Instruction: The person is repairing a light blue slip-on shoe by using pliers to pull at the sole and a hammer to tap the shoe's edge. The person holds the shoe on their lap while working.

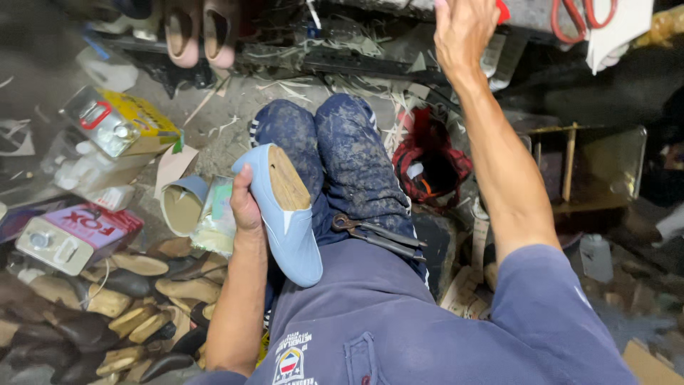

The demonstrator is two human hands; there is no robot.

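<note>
My left hand grips a light blue shoe upper stretched over a wooden last, held against my left knee with the toe pointing toward me. My right hand is stretched far forward to a dark shelf at the top of the view, fingers on or near something there; a bit of red shows beside the fingers, and what the hand holds is hidden. Metal pincers lie across my lap on the dark blue trousers.
Two metal cans stand at the left. A pile of wooden lasts and shoe soles fills the lower left. A red and black cloth bundle sits right of my knees. A pair of pale shoes sits up top.
</note>
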